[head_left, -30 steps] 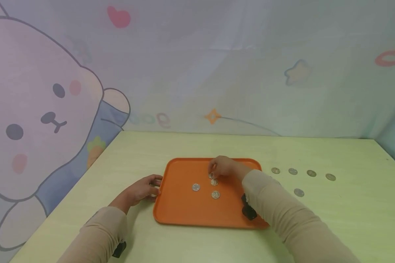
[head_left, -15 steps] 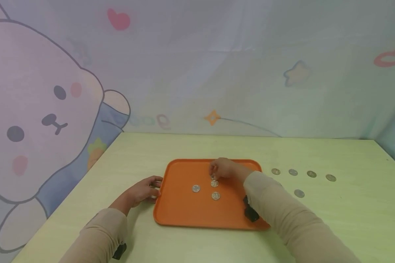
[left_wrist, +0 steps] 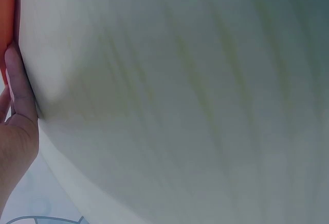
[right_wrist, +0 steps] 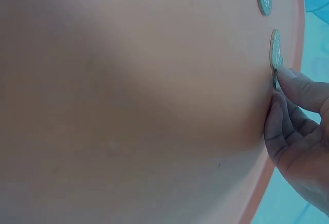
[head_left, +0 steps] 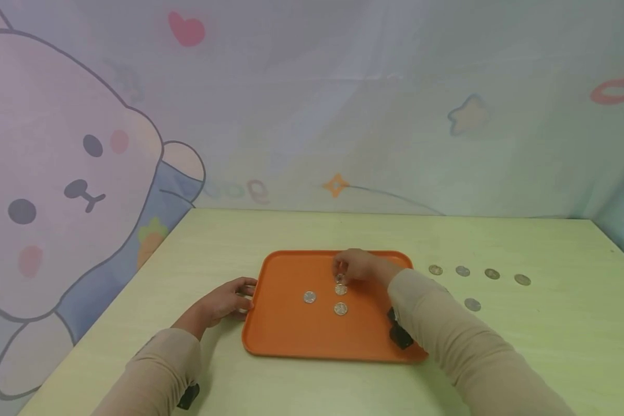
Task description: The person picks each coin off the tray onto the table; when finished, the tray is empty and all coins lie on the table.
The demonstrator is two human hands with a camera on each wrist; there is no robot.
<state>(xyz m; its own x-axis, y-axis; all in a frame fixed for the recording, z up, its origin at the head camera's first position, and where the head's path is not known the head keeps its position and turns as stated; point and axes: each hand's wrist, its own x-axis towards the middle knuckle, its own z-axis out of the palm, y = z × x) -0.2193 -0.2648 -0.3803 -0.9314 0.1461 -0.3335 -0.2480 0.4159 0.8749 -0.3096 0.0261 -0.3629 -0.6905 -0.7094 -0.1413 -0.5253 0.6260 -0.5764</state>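
Note:
An orange tray (head_left: pixel 286 341) lies on the table with several silver coins on it. My right hand (head_left: pixel 355 264) is over the tray's far part, thumb and fingertips pinching a coin (head_left: pixel 340 278). Just nearer to me lies a second coin (head_left: pixel 341 289), close to the pinched one. A third coin (head_left: pixel 340 309) sits below that in the column, and another coin (head_left: pixel 309 297) lies to its left. In the right wrist view, the thumb (right_wrist: pixel 303 91) presses at the coin's edge. My left hand (head_left: pixel 227 299) rests against the tray's left rim with loosely extended fingers.
Right of the tray, a row of coins (head_left: pixel 463 271) lies on the pale yellow-green table (head_left: pixel 561 329), with one more coin (head_left: pixel 472 304) in front of the row. A printed cloth backdrop (head_left: pixel 312 115) hangs behind the table's far edge.
My right hand has shifted slightly to the right, the pinched coin moving with it. The coin just below it has also slid a little right. My left hand has stayed at the rim.

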